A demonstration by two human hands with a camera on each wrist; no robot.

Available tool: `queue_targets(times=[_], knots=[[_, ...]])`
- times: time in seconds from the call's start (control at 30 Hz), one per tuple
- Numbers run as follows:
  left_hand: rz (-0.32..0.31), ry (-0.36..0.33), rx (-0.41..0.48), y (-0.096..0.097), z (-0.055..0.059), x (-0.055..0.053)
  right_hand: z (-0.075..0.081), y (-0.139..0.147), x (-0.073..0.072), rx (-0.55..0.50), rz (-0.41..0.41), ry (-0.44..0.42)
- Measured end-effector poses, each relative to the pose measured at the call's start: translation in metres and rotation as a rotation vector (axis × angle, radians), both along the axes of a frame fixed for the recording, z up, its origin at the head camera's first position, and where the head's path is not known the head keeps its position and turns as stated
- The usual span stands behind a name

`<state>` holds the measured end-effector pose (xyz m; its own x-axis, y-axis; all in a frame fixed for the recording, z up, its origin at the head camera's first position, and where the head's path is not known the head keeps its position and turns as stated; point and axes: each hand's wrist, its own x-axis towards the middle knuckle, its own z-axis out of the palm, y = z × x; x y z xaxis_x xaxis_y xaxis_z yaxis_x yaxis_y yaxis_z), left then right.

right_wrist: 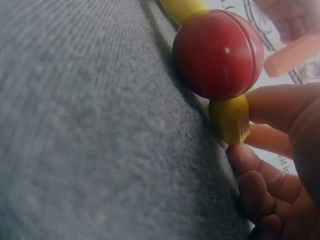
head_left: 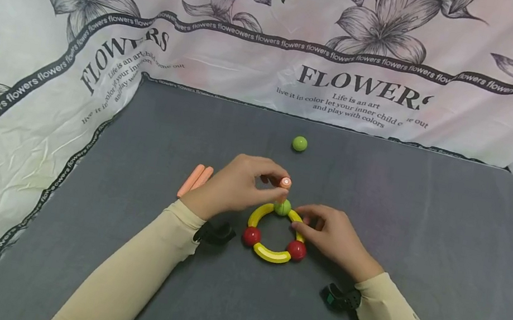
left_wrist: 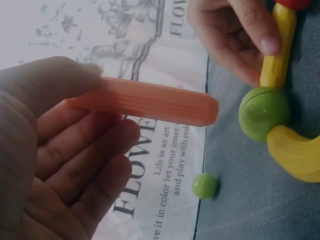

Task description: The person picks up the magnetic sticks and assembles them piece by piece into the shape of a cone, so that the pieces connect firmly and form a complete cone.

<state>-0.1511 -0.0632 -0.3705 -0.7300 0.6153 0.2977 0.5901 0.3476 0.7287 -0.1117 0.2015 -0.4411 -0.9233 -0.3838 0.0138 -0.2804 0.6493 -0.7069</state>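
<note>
Pinching an unattached stick (left_wrist: 155, 102) above the closed ring (head_left: 272, 254), the left hand (head_left: 244, 183) is hovering; the right hand (head_left: 334, 235) is gripping it; two more sticks (head_left: 190, 180) and a ball (head_left: 300, 144) are lying apart.

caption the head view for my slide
Left grip holds an orange stick above the green ball of a ring; right grip pinches a yellow arc.

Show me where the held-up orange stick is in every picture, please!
Head: the orange stick is near the middle, just above a green ball.
Left wrist: the orange stick stretches across, left of centre.
Right wrist: the orange stick pokes in at the upper right edge.
Shared landmark: the head view's rightmost red ball.
</note>
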Motion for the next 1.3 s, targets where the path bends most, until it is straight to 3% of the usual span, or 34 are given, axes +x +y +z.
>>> queue_targets(times=[0.17,0.47,0.57,0.73,0.83,0.97,1.17,1.3], knots=[[-0.043,0.028,0.002,0.001,-0.004,0.002,0.0,-0.002,-0.002,-0.003,0.008,-0.002],[-0.063,-0.039,-0.099,0.007,-0.011,-0.002,0.002,-0.002,0.001,0.005,-0.008,0.0],[-0.03,-0.08,-0.242,0.006,-0.012,-0.005,0.002,-0.002,0.0,0.006,-0.012,-0.002],[0.034,-0.169,-0.596,0.005,-0.019,-0.008,0.001,-0.003,0.0,0.012,-0.018,-0.012],[0.02,-0.217,-0.688,0.004,-0.025,-0.009,0.002,-0.004,0.0,0.012,-0.017,-0.011],[-0.022,-0.218,-0.678,0.006,-0.03,-0.009,0.002,-0.004,0.0,0.007,-0.021,-0.004],[-0.049,-0.135,-0.625,0.011,-0.034,-0.008,0.002,-0.005,0.001,0.002,-0.043,0.009],[-0.077,-0.079,-0.6,0.015,-0.036,-0.008,0.001,-0.003,0.001,-0.009,0.008,0.035]])
